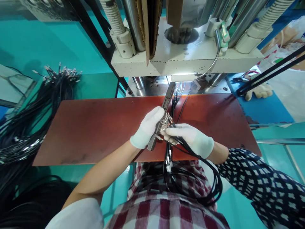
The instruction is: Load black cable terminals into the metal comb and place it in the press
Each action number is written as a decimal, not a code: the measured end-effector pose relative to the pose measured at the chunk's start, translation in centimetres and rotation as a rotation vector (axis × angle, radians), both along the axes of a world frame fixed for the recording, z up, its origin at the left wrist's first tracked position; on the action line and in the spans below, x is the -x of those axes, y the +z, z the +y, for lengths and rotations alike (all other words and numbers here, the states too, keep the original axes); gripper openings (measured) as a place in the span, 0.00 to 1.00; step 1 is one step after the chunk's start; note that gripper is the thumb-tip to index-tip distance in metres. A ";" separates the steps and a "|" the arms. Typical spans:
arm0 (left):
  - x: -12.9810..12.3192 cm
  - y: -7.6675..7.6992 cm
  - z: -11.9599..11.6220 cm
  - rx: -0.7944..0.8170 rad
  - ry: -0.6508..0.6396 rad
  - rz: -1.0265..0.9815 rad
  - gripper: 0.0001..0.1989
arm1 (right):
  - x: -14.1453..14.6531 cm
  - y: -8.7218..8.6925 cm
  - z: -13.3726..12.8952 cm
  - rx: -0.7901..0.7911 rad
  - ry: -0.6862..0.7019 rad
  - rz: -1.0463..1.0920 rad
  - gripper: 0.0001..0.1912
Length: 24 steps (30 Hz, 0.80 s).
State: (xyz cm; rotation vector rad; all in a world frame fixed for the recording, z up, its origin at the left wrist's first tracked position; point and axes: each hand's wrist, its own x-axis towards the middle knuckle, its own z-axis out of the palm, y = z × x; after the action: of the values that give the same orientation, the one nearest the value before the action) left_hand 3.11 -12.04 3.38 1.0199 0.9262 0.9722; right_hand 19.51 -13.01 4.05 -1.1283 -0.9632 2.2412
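Note:
My left hand (pixel 150 124), in a white glove, is closed around a long dark metal bar (pixel 168 94) that slants over the red-brown board. At the bar's middle, small metal connectors (pixel 168 119) on black cables lie between my two hands. My right hand (pixel 188 136), gloved too, has its fingers wrapped round the bundle of black cables (pixel 215 178), close against the bar. The bundle loops down over the checked apron. More cables (pixel 175 98) run from the board under the machine's lit lower edge.
A white machine block (pixel 190 67) with columns stands beyond the red-brown board (pixel 95 127). Many black cables (pixel 47 105) hang at the left. A glove (pixel 259 91) rests on a blue surface (pixel 269 109) at the right. Black rods (pixel 274 70) slant above it.

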 end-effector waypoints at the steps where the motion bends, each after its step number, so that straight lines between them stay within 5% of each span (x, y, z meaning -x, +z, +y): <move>1: 0.0 0.1 0.0 0.001 -0.010 0.001 0.19 | 0.0 -0.2 0.0 0.018 -0.009 0.025 0.17; 6: 0.1 0.2 0.2 -0.041 0.007 0.029 0.18 | 0.0 0.3 0.1 0.047 0.027 0.018 0.15; 13: 0.0 0.1 0.0 -0.103 0.044 0.060 0.17 | 0.3 0.9 -0.3 -0.437 0.009 -0.413 0.11; 19: -0.2 -0.1 -0.3 -0.083 0.060 0.048 0.17 | 0.8 1.2 -0.2 -0.371 0.033 -0.411 0.10; 24: -0.7 -0.3 -0.6 -0.182 0.210 0.211 0.18 | 1.3 0.8 -0.2 -0.415 0.032 -0.425 0.09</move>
State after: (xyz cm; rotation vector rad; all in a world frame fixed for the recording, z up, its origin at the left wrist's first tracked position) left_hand 3.79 -12.66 3.07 1.2128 1.1528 1.1555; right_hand 18.23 -13.21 4.83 -1.4146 -1.5371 1.7302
